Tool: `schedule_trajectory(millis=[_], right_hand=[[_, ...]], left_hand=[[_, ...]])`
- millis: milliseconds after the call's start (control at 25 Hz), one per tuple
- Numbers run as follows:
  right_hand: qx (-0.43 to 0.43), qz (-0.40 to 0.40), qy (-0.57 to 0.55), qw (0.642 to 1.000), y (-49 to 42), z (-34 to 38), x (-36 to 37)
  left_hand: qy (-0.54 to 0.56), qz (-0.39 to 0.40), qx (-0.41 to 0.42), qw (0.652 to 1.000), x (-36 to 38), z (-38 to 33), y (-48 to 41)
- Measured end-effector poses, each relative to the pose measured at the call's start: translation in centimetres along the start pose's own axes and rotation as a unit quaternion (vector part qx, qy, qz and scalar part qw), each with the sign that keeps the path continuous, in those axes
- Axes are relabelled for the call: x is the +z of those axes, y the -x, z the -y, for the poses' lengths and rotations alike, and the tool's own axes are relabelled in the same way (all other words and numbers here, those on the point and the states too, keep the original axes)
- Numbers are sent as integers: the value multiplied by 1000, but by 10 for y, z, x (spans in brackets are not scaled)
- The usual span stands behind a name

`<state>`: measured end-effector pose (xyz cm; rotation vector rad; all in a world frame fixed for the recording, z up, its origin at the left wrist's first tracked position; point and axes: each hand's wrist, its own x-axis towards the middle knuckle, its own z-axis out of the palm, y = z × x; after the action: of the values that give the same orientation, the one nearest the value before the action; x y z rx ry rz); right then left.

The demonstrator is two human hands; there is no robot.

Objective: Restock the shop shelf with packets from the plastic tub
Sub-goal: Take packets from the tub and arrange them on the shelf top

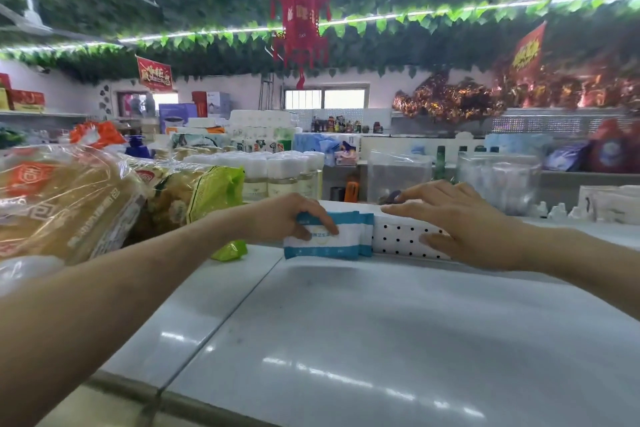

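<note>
A few blue-and-white packets stand upright in a row on the white shelf top, pressed against a white perforated divider. My left hand grips the front packet from the left, fingers over its face. My right hand rests on top of the divider with the thumb on its dotted front; fingers are spread. The plastic tub is not in view.
Large clear bags of yellow goods and a green packet crowd the shelf on the left. White-capped bottles and clear bags stand behind the divider. A red lantern hangs overhead.
</note>
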<state>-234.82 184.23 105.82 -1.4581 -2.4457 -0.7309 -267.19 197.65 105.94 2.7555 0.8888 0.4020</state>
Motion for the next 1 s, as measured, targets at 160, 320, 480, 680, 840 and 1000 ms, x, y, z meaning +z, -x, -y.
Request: schedule_trajectory(millis=[160,320,480,680,840,1000], right_hand=[[0,-1,-7,1000,24,-5,-6],[0,-3,-11,1000,32,-9,-6],[-9,-3,-18,1000,38,-11,-7],[-44,10,-22,999,34,-5,-11],[-94,-5,-45,995,4,12,-11],[-161,-8,-92,983,-47,55,-6]], left_hand=[[22,17,9,1000,9,6,-29],[17,16,8,1000,19,4,-45],[-62,-33,33,997,32,1,-54],[-131,-91,16,987,41,-4,-49],[-134,-83,-13,987,20,-15,-4],[-135,-102,-53,984,-5,-33,95]])
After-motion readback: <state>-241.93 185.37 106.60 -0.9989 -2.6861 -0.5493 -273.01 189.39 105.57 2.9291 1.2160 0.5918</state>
